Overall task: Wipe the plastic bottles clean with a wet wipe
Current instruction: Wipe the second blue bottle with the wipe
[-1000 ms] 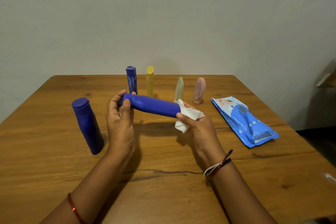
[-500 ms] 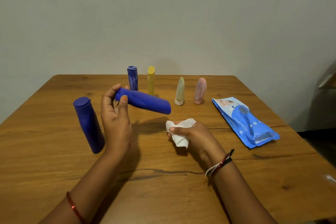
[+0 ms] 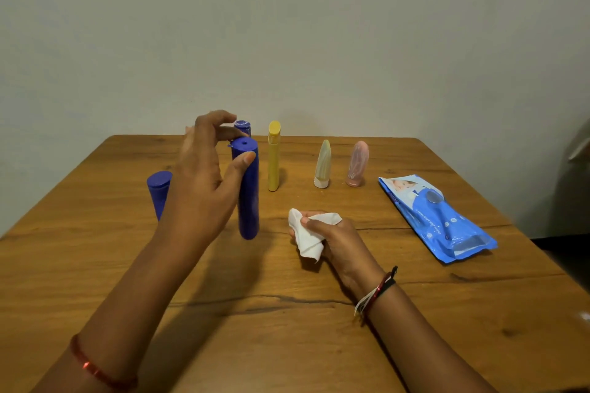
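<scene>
My left hand (image 3: 204, 175) holds a tall blue bottle (image 3: 249, 198) upright, its base on the wooden table (image 3: 287, 329). My thumb presses its front and my fingers reach its top from behind. My right hand (image 3: 338, 242) rests on the table to the right of it, closed on a crumpled white wet wipe (image 3: 306, 233), apart from the bottle. A second blue bottle (image 3: 158, 191) stands to the left, partly hidden by my left hand. Further back stand a third blue bottle (image 3: 242, 127), a yellow bottle (image 3: 274, 159), a pale green bottle (image 3: 322, 164) and a pink bottle (image 3: 357, 164).
A blue pack of wet wipes (image 3: 440, 220) lies flat at the right of the table. A plain wall rises right behind the table's far edge. The table's right edge drops to a dark floor.
My left hand has turned the blue bottle from lying across to upright and set its base on the table. My right hand with the wipe has come off the bottle and dropped to the table.
</scene>
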Tool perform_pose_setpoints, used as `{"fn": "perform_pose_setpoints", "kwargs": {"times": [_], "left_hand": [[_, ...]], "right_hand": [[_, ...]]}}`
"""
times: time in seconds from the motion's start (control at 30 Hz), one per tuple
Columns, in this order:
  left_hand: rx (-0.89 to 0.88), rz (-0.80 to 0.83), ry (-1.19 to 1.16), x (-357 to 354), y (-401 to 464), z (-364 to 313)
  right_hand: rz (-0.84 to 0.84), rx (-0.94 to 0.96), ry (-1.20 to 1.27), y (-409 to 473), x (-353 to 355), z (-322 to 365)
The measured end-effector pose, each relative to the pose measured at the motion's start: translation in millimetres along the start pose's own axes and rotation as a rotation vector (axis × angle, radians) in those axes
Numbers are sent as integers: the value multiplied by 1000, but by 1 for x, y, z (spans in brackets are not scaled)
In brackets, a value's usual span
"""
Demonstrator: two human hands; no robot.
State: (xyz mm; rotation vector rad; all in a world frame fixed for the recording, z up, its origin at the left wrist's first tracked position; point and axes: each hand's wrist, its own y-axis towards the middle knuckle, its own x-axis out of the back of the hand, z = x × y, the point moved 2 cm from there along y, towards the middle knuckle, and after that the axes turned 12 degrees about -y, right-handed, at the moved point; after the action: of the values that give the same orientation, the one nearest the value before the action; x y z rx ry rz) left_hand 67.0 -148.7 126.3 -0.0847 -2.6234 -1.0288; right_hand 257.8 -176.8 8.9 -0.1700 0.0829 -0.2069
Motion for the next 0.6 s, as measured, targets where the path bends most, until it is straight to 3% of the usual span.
{"fn": "perform_pose_setpoints", "kwargs": {"times": [0.17,0.6], "left_hand": [[-66,99,269,8,-2,0],[-119,234,470,8,-13,23]], "right_hand": [[1,21,-7,3,1,-3],[-3,32,-36,2,1,-1]]}}
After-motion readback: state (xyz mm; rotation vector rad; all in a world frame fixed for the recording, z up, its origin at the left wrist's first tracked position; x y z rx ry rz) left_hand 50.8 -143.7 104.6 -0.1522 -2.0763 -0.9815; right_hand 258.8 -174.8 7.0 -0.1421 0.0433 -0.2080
